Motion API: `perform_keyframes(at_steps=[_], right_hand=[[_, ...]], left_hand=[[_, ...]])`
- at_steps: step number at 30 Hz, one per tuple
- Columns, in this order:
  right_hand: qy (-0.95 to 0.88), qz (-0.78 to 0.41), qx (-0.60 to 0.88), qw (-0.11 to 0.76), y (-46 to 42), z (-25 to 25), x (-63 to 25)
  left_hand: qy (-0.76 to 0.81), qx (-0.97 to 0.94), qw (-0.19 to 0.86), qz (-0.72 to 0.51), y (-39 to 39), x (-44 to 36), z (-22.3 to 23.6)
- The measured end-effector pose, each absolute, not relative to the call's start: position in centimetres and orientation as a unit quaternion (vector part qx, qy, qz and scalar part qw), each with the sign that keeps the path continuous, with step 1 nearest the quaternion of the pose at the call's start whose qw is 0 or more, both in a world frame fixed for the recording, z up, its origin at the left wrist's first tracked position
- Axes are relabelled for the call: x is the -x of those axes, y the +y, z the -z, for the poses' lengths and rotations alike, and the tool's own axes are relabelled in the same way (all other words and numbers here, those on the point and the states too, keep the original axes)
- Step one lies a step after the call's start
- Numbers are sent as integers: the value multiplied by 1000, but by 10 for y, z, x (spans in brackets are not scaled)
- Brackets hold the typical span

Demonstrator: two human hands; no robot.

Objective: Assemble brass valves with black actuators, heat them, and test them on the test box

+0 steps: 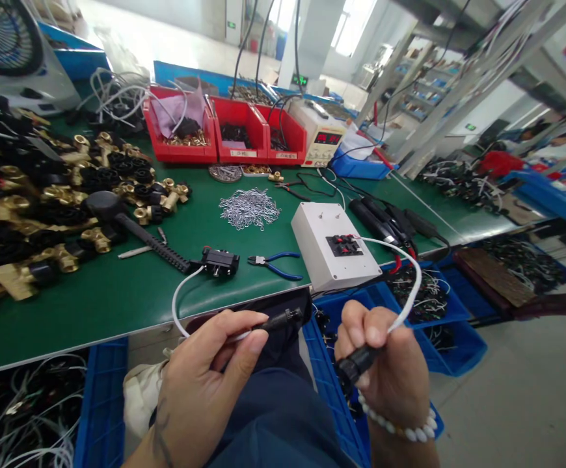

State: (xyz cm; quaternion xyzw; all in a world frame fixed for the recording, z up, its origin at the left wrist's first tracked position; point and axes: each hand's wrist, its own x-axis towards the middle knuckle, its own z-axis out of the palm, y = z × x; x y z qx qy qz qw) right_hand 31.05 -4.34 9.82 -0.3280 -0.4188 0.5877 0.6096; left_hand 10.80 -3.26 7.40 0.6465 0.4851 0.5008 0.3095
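We have two black cable connectors, one at each hand, held near each other but not touching. Our left hand [209, 383] pinches the rear of the left connector [280, 320] between thumb and fingers, its front end pointing toward the right. Our right hand [393, 370] curls its fingers around the right connector [357, 365], whose end points down toward the left (a bracelet of white beads [400, 427] circles that wrist).

From the right hand, a thick white cable [416, 283] arcs up and over to the red-and-black terminals on a pale box [322, 244], which sits just beyond and between our hands. A second white cable [177, 300] drops from a small black module [220, 262] beyond our left hand and passes behind that hand, where we lose part of its run.

Farther out from the gap between our hands, we see blue-handled cutters [283, 272] on the green table [141, 318], then a pile of metal clips [250, 209]. Beyond the left hand lie a black mallet [106, 205] and a heap of brass fittings [68, 257]. Farthest ahead, we make out red bins [183, 153] beside a power supply [319, 153] with a lit display.
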Motion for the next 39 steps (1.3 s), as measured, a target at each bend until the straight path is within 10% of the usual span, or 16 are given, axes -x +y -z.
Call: perform_keyframes(at_steps=[30, 33, 39], right_hand=[[-489, -519, 417, 563, -28, -64, -306], [-467, -563, 515, 447, -34, -45, -321], [-679, -592, 431, -48, -34, -64, -362]], left_hand=[[441, -725, 292, -441, -21, -105, -64], [434, -766, 268, -392, -10, -103, -51], [591, -686, 46, -423, 43, -76, -25]])
